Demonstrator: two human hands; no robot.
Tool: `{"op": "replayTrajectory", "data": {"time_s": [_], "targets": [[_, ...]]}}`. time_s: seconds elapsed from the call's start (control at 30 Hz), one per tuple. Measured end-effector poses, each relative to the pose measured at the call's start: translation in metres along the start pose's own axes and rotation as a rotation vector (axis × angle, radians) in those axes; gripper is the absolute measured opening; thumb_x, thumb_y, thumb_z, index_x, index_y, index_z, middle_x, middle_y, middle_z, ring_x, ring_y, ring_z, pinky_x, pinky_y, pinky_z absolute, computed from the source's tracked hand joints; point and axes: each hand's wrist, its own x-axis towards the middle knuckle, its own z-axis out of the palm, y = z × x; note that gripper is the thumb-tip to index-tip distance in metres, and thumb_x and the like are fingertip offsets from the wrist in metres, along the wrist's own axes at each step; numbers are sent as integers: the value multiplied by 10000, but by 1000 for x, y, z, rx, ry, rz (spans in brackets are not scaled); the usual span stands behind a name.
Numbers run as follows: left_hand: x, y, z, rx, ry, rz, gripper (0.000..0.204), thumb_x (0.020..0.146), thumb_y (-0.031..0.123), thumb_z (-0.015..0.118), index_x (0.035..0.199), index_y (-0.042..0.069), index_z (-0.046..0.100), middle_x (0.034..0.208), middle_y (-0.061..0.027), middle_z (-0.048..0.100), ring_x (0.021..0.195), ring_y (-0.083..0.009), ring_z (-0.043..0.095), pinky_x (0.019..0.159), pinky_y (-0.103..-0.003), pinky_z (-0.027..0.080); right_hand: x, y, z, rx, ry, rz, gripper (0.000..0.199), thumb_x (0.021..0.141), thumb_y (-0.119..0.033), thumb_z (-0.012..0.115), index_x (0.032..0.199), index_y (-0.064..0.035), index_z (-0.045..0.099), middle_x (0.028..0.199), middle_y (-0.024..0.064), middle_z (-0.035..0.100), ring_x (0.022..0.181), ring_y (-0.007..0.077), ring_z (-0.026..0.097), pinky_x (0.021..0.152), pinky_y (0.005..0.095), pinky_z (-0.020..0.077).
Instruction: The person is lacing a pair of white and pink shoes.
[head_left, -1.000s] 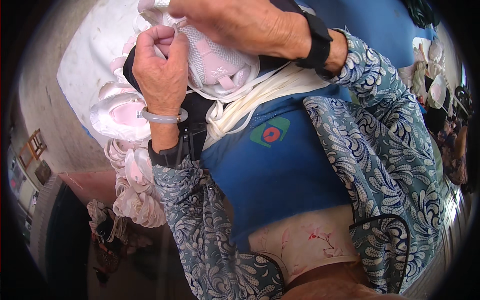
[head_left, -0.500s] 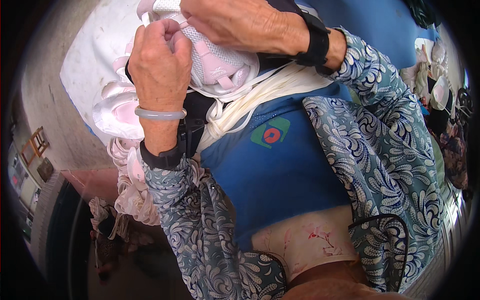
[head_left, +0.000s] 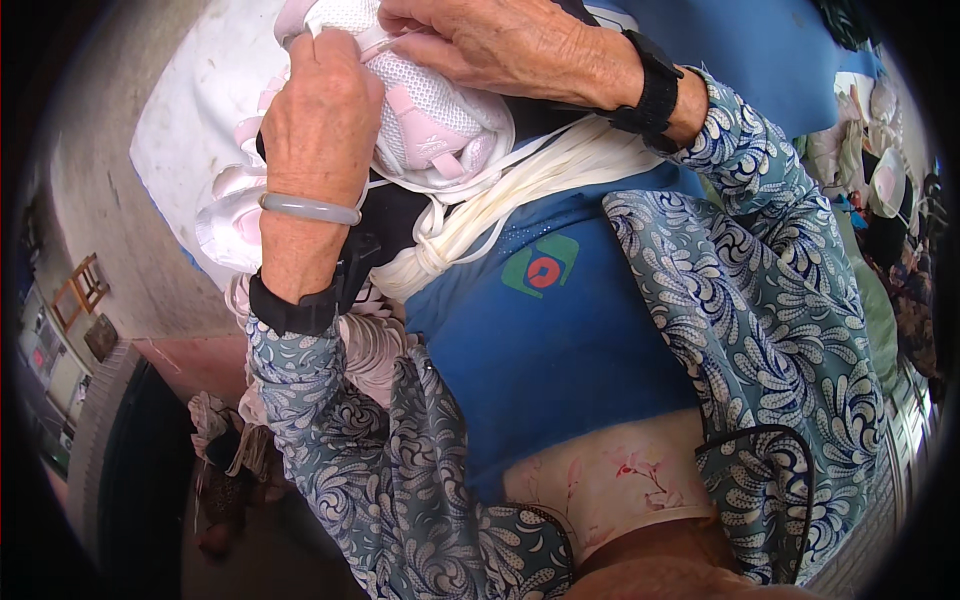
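Observation:
A white mesh shoe with pink overlays point(head_left: 432, 125) lies at the top, its toe toward me. My left hand point(head_left: 322, 125), wearing a pale bangle and a black wrist strap, is closed at the shoe's left side, pinching near its lacing edge. From the right my right hand point(head_left: 525, 50) reaches over the shoe, fingers bent against its pink upper edge. The fingertips of both hands are partly hidden, and a lace between them cannot be made out. A knotted bundle of cream-white laces point(head_left: 500, 205) lies across my lap below the shoe.
More pink and white shoes point(head_left: 232, 215) are lined up left of my left hand on a white sheet point(head_left: 190, 120). Pinkish shoe parts point(head_left: 372, 350) hang under my left forearm. A wooden chair point(head_left: 80, 290) stands far left; piled items point(head_left: 885, 180) lie at far right.
My left forearm has swung a little to the left, and its hand has risen slightly. My right hand has shifted slightly right. Both stay at the shoe.

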Motion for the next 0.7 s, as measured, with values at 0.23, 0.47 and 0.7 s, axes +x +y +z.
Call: {"op": "replayTrajectory", "data": {"time_s": [0.23, 0.47, 0.7], "targets": [[-5, -6, -3, -235, 3, -45, 100, 815, 63, 576, 890, 16, 529, 855, -174, 543, 726, -371, 599, 615, -439, 507, 7, -23, -30, -244, -124, 158, 147, 823, -115, 563, 883, 16, 532, 788, 186, 518, 732, 351, 539, 655, 420, 442], [-3, 0, 8, -154, 125, -39, 90, 813, 71, 587, 881, 26, 548, 864, -141, 556, 713, -333, 602, 613, -411, 511, -7, 7, -9, 37, 19, 100, 166, 807, -142, 590, 837, 16, 554, 770, 183, 526, 735, 349, 552, 660, 416, 446], [2, 4, 10, 124, 65, 34, 80, 823, 94, 587, 831, 38, 531, 882, -135, 554, 628, -312, 638, 514, -381, 534, -10, 5, -8, -1, 25, 74, 172, 801, -144, 611, 836, 14, 552, 774, 184, 527, 736, 355, 552, 655, 423, 446]]}}
